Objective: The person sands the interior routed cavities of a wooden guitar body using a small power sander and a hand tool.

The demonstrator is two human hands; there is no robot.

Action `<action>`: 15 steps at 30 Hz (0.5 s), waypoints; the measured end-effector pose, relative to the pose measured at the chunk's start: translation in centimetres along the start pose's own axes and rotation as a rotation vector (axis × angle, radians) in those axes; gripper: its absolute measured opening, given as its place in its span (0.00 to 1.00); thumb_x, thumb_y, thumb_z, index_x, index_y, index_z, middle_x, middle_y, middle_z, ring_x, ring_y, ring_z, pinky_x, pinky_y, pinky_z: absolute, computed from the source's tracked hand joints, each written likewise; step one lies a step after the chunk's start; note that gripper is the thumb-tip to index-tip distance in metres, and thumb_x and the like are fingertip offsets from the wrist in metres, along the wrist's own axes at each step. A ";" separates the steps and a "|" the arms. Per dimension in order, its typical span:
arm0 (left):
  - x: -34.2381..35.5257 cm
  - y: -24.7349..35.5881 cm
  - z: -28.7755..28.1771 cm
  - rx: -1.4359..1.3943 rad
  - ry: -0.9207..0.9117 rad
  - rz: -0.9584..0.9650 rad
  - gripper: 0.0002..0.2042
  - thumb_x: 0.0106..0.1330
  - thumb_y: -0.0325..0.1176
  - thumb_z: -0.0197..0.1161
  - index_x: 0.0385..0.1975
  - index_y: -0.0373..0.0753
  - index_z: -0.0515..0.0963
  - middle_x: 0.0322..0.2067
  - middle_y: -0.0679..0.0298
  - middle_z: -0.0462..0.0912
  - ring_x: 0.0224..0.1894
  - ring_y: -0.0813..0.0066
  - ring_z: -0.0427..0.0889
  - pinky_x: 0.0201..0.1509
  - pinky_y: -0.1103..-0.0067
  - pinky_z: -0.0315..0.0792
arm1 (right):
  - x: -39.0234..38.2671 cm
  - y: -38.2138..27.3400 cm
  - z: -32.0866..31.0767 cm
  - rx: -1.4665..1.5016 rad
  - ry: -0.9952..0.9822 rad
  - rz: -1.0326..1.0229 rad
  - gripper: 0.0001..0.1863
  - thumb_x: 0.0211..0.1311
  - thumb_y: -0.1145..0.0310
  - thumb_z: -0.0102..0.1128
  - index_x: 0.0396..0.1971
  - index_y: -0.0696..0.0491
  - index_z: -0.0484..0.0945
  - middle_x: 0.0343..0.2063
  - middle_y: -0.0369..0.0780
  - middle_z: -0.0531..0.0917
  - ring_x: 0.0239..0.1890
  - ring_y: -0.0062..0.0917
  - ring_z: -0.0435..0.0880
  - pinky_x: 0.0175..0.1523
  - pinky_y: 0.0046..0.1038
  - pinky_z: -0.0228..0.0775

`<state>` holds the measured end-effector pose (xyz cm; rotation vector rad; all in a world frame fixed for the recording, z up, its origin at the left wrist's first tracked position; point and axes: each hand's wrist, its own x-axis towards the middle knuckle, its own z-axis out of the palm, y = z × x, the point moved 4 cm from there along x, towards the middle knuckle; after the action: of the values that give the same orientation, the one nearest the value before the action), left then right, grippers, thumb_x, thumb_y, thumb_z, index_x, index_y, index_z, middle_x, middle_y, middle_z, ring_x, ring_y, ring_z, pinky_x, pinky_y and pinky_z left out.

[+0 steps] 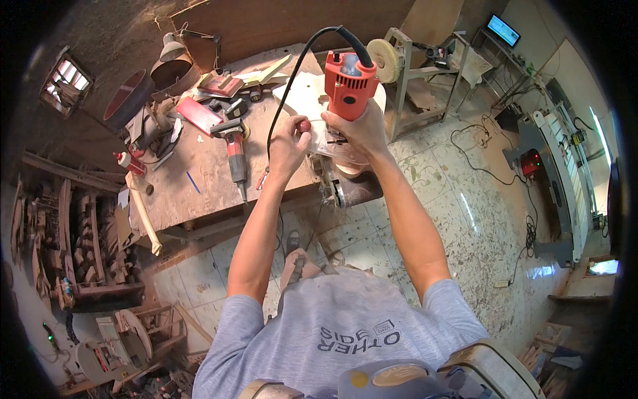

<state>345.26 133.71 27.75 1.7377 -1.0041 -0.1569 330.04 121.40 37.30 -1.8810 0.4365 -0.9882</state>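
An orange-red hand router with a black cord stands upright on a pale round wooden piece at the workbench's near right corner. My right hand grips the router's body low down, just above its clear base. Beside it, my left hand is closed on the small red knob at the router's left side. The bit and most of the base are hidden under my hands.
The wooden workbench carries a second red power tool, a red flat block and wood offcuts. A buffing wheel on a stand is right of the bench. Cables trail over the tiled floor toward a large machine.
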 end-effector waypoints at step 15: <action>-0.8 -1.3 -0.3 -0.163 0.069 -0.054 0.17 0.67 0.33 0.67 0.53 0.32 0.81 0.39 0.53 0.89 0.42 0.70 0.89 0.48 0.73 0.79 | -0.4 -0.6 1.6 0.025 0.029 -0.006 0.20 0.52 0.63 0.79 0.42 0.56 0.83 0.32 0.35 0.87 0.33 0.18 0.85 0.40 0.25 0.78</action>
<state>345.64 134.56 26.53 1.6114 -0.8708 -0.2065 331.01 122.86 37.29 -1.8488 0.4334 -1.0213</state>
